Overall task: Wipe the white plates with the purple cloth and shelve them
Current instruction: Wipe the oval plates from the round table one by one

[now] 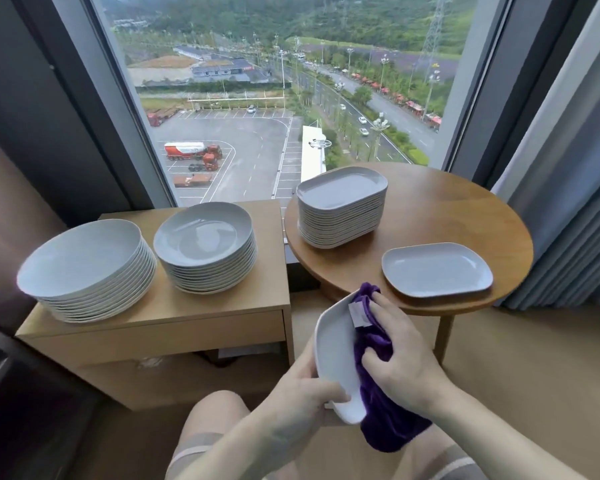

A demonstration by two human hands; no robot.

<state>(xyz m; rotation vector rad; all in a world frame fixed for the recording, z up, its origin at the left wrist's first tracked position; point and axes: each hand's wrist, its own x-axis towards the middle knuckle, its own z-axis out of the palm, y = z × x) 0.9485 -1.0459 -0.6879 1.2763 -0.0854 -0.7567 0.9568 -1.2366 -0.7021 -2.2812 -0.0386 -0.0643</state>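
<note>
Purple cloth under right hand

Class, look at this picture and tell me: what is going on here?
A seated person is wiping a white oblong plate. The left hand grips its lower edge and holds it tilted, while the right hand presses a purple cloth against its face. One single oblong plate lies on the round wooden table beside a stack of oblong plates. Two stacks of round plates sit on the wooden cabinet by the window.
</note>
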